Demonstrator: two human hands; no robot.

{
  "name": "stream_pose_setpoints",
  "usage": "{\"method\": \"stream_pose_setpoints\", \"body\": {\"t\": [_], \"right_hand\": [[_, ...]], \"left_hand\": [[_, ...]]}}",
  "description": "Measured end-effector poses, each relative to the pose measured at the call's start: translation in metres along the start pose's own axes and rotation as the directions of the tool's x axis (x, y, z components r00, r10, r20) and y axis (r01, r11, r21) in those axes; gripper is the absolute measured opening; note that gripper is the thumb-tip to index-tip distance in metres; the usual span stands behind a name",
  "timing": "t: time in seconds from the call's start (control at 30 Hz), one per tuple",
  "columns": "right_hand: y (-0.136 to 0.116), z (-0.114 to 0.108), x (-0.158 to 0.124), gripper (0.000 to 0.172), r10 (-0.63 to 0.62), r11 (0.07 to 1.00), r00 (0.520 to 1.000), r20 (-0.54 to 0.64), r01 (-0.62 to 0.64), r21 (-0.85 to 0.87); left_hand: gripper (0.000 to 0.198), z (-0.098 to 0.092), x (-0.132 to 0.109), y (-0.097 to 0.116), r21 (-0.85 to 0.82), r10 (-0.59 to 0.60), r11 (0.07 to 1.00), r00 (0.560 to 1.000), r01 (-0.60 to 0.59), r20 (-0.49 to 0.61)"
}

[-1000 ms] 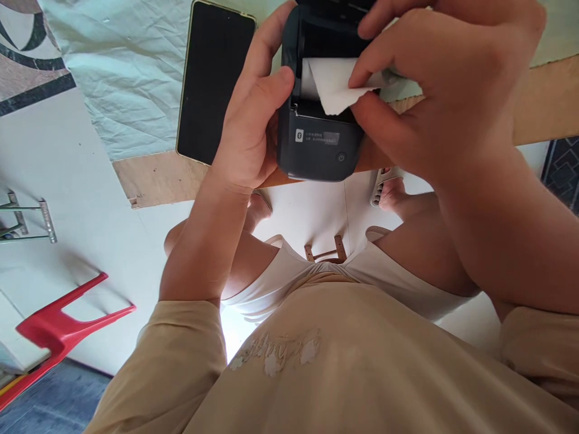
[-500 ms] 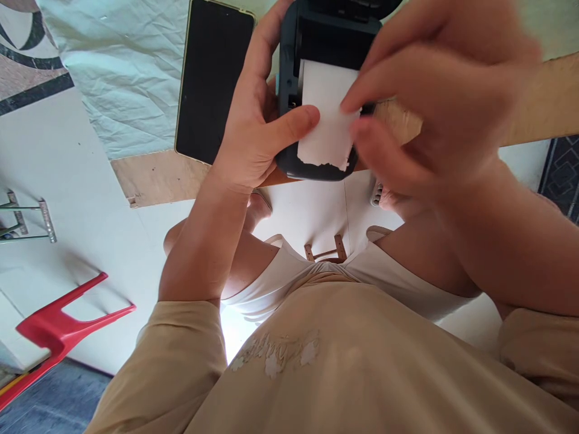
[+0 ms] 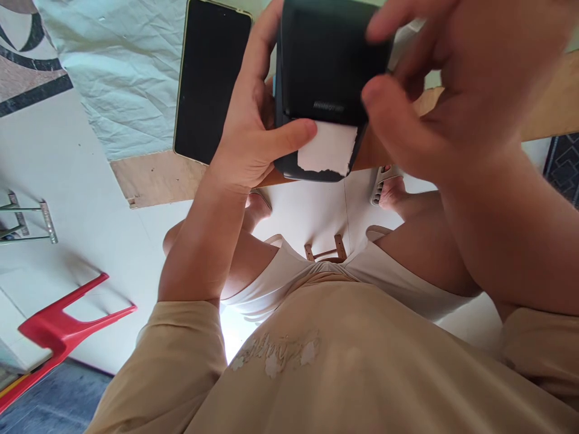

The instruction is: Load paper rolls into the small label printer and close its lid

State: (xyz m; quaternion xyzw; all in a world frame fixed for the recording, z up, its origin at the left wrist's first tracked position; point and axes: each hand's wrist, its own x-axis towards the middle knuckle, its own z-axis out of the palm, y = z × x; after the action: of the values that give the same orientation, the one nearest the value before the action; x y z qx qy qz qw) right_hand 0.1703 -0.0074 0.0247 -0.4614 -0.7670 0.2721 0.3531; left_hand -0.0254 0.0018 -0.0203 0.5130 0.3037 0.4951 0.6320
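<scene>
**Small black printer held over the counter's edge**

Head view: the left hand (image 3: pixel 251 138) comes up from the lower left with the forearm bare and a tan sleeve pushed back above the elbow. Its grip is closed around the left side of the printer (image 3: pixel 325 66): the fingers reach up behind the body and the thumb lies flat across the front, its tip touching the left corner of the paper strip (image 3: pixel 326 147). The right hand (image 3: pixel 452 102) enters from the right, large and blurred. Its grip is loose, with the fingers spread and holding nothing. One finger reaches over the top of the printer and the thumb tip sits just beside the printer's right edge; I cannot tell whether either touches.

The printer is held above the near edge of the counter (image 3: pixel 149 178), just right of a dark phone (image 3: pixel 210 78) lying face up. It is a rounded black box with its lid down and small pale lettering on the lid's front. The white paper strip sticks out from under the lid and lies over the front face, its lower edge ragged.

A crinkled pale sheet (image 3: pixel 131 78) covers the counter under the phone. A red chair (image 3: pixel 67 328) stands on the floor at lower left.
</scene>
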Motion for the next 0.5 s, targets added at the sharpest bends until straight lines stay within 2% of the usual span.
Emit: {"method": "stream_pose_setpoints", "body": {"t": [0.07, 0.1, 0.2, 0.23, 0.27, 0.3, 0.33, 0.4, 0.43, 0.5], "right_hand": [[-0.007, 0.001, 0.000, 0.032, -0.122, 0.959, 0.988, 0.093, 0.142, -0.246], [-0.010, 0.002, 0.000, 0.033, -0.139, 0.940, 0.985, 0.103, 0.164, -0.299], [-0.014, 0.005, 0.002, 0.043, -0.067, 0.958, 0.993, 0.093, 0.090, -0.271], [-0.014, 0.006, 0.002, 0.048, -0.059, 0.966, 0.993, 0.098, 0.082, -0.246], [-0.014, 0.007, 0.003, 0.051, -0.067, 0.972, 0.992, 0.106, 0.089, -0.219], [-0.014, 0.008, 0.003, 0.053, -0.082, 0.975, 0.989, 0.121, 0.105, -0.195], [-0.014, 0.009, 0.003, 0.053, -0.106, 0.977, 0.986, 0.131, 0.128, -0.172], [-0.013, 0.011, 0.004, 0.053, -0.112, 0.982, 0.983, 0.147, 0.132, -0.134], [-0.012, 0.011, 0.005, 0.052, -0.115, 0.986, 0.983, 0.141, 0.130, -0.104], [-0.008, 0.014, 0.006, 0.055, -0.118, 0.993, 0.983, 0.138, 0.121, -0.010]], "left_hand": [[0.060, 0.001, 0.001, -0.002, -0.028, -0.015, 1.000, 1.000, 0.014, -0.010], [0.061, 0.000, 0.002, -0.004, -0.032, -0.025, 0.999, 1.000, 0.024, -0.012], [0.072, -0.005, 0.006, -0.009, -0.071, -0.021, 0.997, 0.996, 0.027, 0.084], [0.079, -0.006, 0.006, -0.009, -0.096, -0.013, 0.995, 0.977, 0.035, 0.214], [0.078, -0.005, 0.006, -0.008, -0.131, 0.023, 0.991, 0.977, 0.005, 0.213], [0.064, -0.003, 0.005, -0.006, -0.157, 0.052, 0.987, 0.996, -0.041, 0.070], [0.051, 0.000, 0.003, -0.003, -0.167, 0.043, 0.985, 0.999, -0.043, -0.003], [0.043, 0.008, -0.002, 0.005, -0.191, 0.007, 0.982, 0.999, 0.003, 0.053], [0.035, 0.012, -0.004, 0.009, -0.193, -0.034, 0.981, 0.999, 0.032, -0.008], [0.030, 0.016, -0.008, 0.015, -0.201, -0.051, 0.979, 0.998, 0.041, -0.046]]}}
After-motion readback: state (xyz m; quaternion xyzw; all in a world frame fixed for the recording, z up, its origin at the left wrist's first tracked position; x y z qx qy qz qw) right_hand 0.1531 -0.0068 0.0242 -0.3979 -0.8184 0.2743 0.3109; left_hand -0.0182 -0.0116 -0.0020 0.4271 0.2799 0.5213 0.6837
